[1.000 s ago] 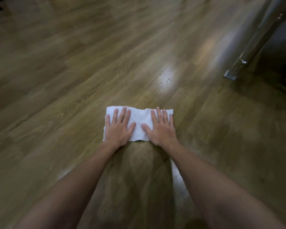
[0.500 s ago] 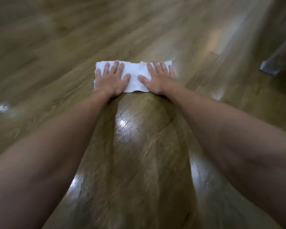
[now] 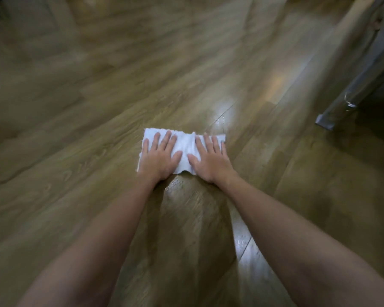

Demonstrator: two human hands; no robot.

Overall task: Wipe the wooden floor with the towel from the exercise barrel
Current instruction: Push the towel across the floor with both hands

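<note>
Both hands flat on the towel (image 3: 185, 149), which lies on the wooden floor (image 3: 98, 111) roughly mid-frame. Left hand (image 3: 159, 159) covers the towel's left half, right hand (image 3: 211, 162) the right half; thumbs point inward and nearly meet over the middle. Fingers (image 3: 169, 141) are straight, slightly spread, pressing down on the cloth, not curled round it, no pinch. Towel is white, folded into a long rectangle, rumpled between the two hands, far edge ragged. Both forearms bare, reaching forward from the bottom corners of the view. Floor is brown plank laminate, glossy, with bright glare patches just beyond the towel and beside the right forearm. A metal leg (image 3: 350, 94) slants down at the right, its foot on the floor, well apart from the towel. No brand, label or writing readable on the towel, floor or leg. Top edge of the view is blurred, can't tell what's there.
</note>
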